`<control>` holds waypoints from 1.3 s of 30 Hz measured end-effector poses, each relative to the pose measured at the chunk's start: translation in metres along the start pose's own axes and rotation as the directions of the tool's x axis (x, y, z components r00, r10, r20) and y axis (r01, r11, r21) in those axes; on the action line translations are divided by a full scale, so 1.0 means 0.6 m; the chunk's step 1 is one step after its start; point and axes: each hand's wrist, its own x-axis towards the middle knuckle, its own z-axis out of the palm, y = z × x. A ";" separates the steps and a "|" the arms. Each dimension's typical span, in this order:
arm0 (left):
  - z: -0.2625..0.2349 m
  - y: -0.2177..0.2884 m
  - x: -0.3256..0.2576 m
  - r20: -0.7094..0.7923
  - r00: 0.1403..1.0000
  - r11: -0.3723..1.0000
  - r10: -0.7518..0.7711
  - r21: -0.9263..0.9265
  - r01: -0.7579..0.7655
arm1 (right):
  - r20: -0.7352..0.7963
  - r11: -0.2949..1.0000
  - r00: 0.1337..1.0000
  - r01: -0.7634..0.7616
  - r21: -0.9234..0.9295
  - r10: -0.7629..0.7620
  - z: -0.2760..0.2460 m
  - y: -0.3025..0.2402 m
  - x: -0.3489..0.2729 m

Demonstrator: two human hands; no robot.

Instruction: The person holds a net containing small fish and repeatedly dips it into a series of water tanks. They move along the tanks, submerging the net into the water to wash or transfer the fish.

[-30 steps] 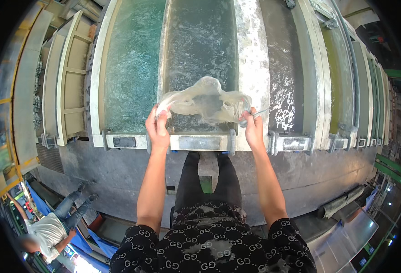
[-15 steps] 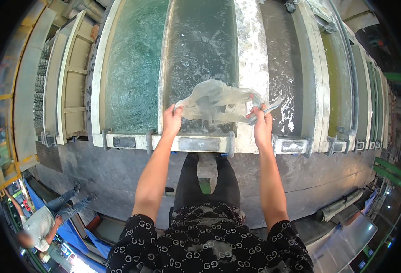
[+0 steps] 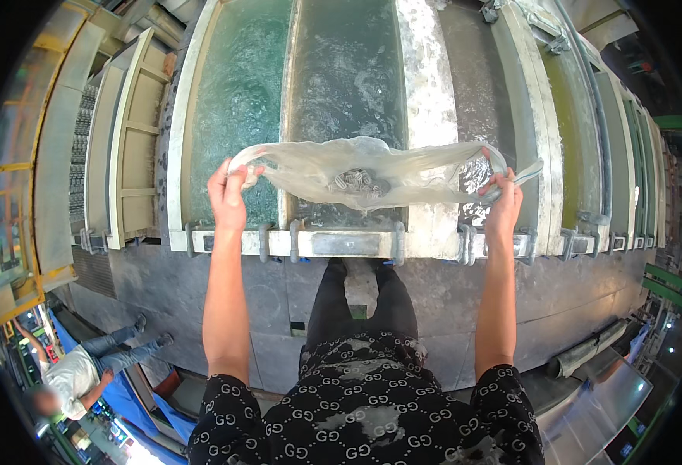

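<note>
The left hand (image 3: 229,195) and right hand (image 3: 503,204), well apart, each pinch a bunched end of a thin, translucent whitish sheet (image 3: 426,168) stretched between them (small grey ridged pieces (image 3: 354,182) show at its middle). Beyond the left hand lies rippling teal water (image 3: 238,85); beyond the sheet, dark grey water (image 3: 346,74).

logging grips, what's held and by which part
Pale sheer material with small grey pieces in its middle: the left hand grips its left end, the right hand its right end.
</note>
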 end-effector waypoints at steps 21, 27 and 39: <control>0.027 0.146 0.005 -0.047 0.996 0.997 0.075 0.028 -0.073 | 0.134 0.972 0.983 0.097 0.213 -0.127 0.052 -0.155 -0.036; 0.013 0.193 0.008 -0.049 0.994 0.992 0.100 0.088 -0.095 | 0.175 0.949 0.967 0.128 0.289 -0.184 0.057 -0.196 -0.039; 0.038 0.022 0.003 -0.085 0.996 0.998 -0.032 0.059 0.037 | 0.221 0.998 0.975 0.016 0.059 -0.029 0.093 -0.048 -0.018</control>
